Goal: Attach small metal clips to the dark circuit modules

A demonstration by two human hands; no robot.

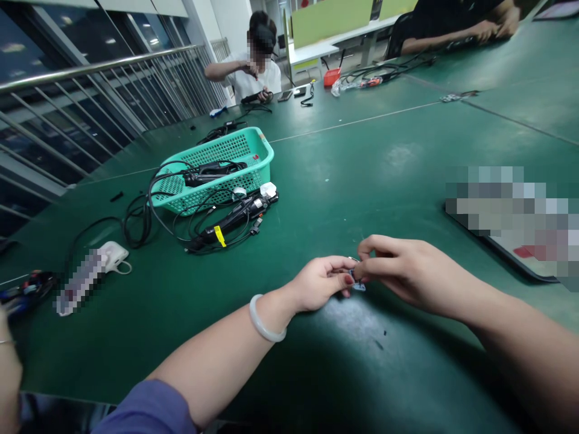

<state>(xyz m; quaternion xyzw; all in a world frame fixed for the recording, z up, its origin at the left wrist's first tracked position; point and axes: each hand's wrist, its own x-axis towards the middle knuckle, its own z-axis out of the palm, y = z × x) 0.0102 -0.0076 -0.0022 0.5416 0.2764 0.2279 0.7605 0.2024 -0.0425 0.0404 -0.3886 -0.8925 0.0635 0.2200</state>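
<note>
My left hand (322,281), with a pale bangle (266,319) at the wrist, pinches a small bluish-white piece (359,287) between thumb and fingers. From the other side, the fingertips of my right hand (398,265) close on the same spot, touching it or something tiny on it. Most of the piece is covered by the fingers, so its kind is not clear. Both hands are just above the green table (316,374). To their upper left lies a black corded handheld tool (239,217) with a yellow tag.
A turquoise basket (266,172) holds another black corded tool (208,173). A phone (84,280) lies at left, a black-edged tray (511,259) at right. Cables and a red box (332,77) are farther back. Two people sit across the table; another person's arm (8,367) shows at lower left.
</note>
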